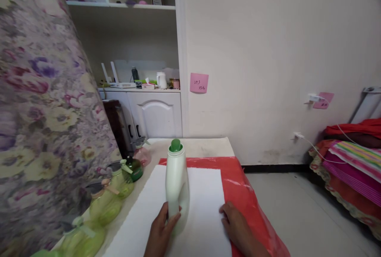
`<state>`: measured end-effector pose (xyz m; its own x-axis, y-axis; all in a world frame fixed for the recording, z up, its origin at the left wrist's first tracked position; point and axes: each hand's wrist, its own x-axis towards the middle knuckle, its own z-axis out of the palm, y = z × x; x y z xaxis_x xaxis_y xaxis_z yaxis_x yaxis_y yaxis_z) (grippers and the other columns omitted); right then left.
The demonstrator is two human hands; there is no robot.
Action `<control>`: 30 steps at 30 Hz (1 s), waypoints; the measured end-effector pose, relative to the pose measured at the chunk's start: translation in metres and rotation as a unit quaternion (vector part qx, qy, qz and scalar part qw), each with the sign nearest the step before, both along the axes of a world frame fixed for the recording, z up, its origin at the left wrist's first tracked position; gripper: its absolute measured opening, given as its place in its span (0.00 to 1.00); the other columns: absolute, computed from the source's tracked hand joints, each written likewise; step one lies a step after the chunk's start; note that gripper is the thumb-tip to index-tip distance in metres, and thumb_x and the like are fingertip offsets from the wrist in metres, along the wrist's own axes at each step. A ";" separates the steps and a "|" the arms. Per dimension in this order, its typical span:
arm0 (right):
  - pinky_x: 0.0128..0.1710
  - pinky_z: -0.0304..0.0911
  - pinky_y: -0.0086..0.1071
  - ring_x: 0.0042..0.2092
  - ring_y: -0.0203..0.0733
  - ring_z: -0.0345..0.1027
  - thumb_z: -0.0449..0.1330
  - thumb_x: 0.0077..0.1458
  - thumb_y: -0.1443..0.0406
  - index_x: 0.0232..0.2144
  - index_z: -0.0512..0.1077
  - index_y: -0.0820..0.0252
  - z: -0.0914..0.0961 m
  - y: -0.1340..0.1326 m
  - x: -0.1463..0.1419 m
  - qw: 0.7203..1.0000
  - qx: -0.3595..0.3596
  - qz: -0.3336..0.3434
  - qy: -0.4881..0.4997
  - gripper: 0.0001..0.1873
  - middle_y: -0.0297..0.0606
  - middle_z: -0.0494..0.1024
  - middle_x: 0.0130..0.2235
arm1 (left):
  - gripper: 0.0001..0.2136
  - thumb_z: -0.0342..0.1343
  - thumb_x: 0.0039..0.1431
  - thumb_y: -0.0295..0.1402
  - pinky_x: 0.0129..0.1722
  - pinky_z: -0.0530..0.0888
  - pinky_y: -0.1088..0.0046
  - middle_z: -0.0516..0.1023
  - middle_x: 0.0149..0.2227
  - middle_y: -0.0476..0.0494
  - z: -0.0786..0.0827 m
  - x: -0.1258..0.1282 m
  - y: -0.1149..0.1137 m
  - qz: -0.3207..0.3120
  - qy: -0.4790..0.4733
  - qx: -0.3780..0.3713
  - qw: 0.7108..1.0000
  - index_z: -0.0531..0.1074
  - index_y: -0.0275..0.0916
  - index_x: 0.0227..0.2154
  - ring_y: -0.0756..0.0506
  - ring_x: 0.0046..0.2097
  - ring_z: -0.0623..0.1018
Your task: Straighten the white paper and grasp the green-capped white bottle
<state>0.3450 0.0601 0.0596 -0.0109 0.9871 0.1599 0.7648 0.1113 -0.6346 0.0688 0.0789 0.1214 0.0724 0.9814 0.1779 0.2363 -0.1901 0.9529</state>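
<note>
My left hand (163, 227) is wrapped round the lower part of a pale green laundry detergent bottle (175, 177). The bottle stands roughly upright over a white sheet of paper (205, 197) and has a handle built into its side. Its uncapped mouth faces up, with a green pouring spout (175, 145) in the neck. My right hand (238, 227) rests at the sheet's right edge, fingers curled together, with nothing visible in them. Beneath the sheet lies a red plastic cover (242, 193). The bottle's base is partly hidden by my left hand.
Several spray bottles line the table's left side, including a green-yellow one (105, 205), a dark green one (133, 167) and a pink one (143, 153). A floral curtain (44, 110) hangs beside them. White cabinets (156, 110) stand behind; a bed (354, 169) is at right.
</note>
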 end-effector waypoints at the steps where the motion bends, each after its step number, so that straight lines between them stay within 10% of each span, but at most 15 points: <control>1: 0.41 0.62 0.30 0.39 0.40 0.70 0.50 0.49 0.74 0.39 0.70 0.58 0.000 0.000 0.000 1.000 -0.001 0.000 0.000 0.16 0.39 0.73 0.39 | 0.14 0.57 0.55 0.44 0.41 0.71 0.70 0.80 0.38 0.46 0.000 0.000 0.000 0.000 0.000 -0.002 1.000 0.73 0.41 0.39 0.40 0.42 0.77; 30: 0.42 0.63 0.32 0.41 0.41 0.70 0.50 0.49 0.74 0.40 0.70 0.59 -0.002 0.003 0.000 1.000 0.002 -0.001 -0.004 0.17 0.40 0.73 0.41 | 0.14 0.57 0.53 0.44 0.41 0.71 0.69 0.81 0.37 0.45 0.002 0.002 0.000 0.010 0.020 0.004 1.000 0.73 0.41 0.38 0.39 0.41 0.77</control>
